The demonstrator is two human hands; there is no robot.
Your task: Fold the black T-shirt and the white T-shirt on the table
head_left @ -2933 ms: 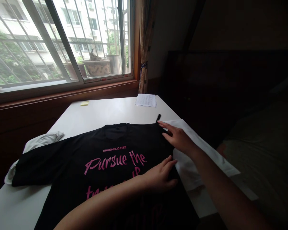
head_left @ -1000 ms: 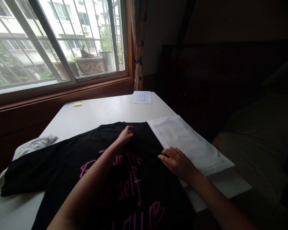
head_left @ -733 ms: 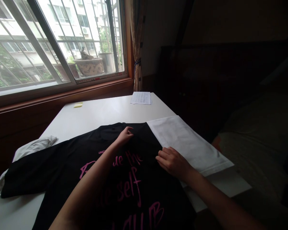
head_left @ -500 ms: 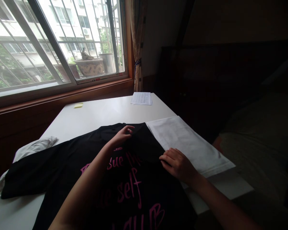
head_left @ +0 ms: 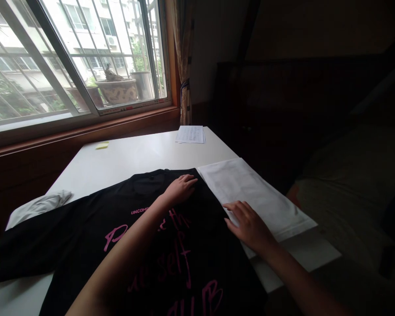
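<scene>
A black T-shirt (head_left: 82,237) with pink lettering lies spread over the white table, its neckline toward the window and one sleeve stretched out to the left. My left hand (head_left: 181,186) rests on the upper right part of the shirt, near the shoulder, fingers stretched out and palm down. At the shirt's right edge is my right hand (head_left: 248,224), its thumb and fingers apart and nothing seen between them. Right beside the shirt, partly behind my right hand, lies a flat piece of white fabric (head_left: 260,193).
Crumpled white cloth (head_left: 39,206) lies under the left sleeve. Papers (head_left: 190,134) lie at the far end of the white table (head_left: 138,151), and yellow notes (head_left: 102,145) near its left edge. A barred window (head_left: 118,52) and a tied curtain (head_left: 185,66) stand beyond.
My left hand has slid right across the shirt toward its shoulder, fingers now straighter. My right hand's fingers, bunched at the shirt's edge before, have spread apart. The view has turned slightly right.
</scene>
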